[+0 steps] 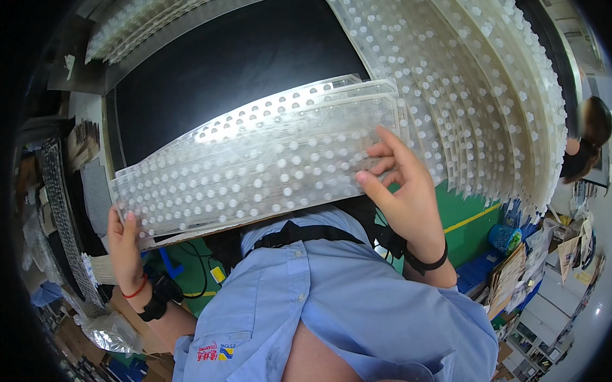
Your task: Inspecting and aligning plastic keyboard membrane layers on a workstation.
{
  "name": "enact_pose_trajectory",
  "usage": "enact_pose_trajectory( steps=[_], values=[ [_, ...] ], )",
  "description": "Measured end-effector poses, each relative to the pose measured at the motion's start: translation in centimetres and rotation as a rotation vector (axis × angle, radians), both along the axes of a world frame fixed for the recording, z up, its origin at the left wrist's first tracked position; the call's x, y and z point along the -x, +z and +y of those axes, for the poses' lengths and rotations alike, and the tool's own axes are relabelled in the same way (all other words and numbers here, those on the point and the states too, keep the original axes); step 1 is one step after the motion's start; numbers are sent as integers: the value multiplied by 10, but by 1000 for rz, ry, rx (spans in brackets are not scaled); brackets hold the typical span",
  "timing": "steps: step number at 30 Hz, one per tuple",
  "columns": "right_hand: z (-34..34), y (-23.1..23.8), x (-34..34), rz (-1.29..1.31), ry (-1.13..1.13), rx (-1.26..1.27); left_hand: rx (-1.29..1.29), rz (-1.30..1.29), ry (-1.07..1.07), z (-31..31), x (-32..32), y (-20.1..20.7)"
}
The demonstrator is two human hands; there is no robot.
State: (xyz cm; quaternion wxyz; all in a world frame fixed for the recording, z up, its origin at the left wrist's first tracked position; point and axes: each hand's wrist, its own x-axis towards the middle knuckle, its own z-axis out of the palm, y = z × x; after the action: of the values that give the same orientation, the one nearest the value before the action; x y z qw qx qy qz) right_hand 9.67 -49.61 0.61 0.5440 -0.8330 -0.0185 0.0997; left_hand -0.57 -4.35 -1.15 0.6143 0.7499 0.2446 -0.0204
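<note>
A long clear plastic sheet [252, 183] dotted with rows of round whitish spots lies slantwise at the near edge of the black work surface. My left hand [124, 246] grips its left end, thumb on top and fingers around the edge. By the right end is my right hand [408, 194], its thumb and index finger apart and the other fingers bent over the sheet. Whether those fingertips press on the plastic I cannot tell. Behind it, partly covered, lies another dotted sheet [276, 104] under bright glare.
Many similar dotted sheets [477, 84] stand in a deep overlapping stack at the right. More sheets [135, 28] lie at the far left beyond the black work surface [241, 62]. A blue basket [504, 238] sits low at the right. Another person [590, 137] is at the far right.
</note>
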Motion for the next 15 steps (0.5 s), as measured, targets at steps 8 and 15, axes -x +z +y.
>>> enact_pose_trajectory(
  steps=[8,15],
  values=[
    [2,-5,5,-51,-98,-15,160,-311,179,16,9,-18],
    [6,-5,9,89,82,-335,391,-484,-14,50,25,-47]
  ],
)
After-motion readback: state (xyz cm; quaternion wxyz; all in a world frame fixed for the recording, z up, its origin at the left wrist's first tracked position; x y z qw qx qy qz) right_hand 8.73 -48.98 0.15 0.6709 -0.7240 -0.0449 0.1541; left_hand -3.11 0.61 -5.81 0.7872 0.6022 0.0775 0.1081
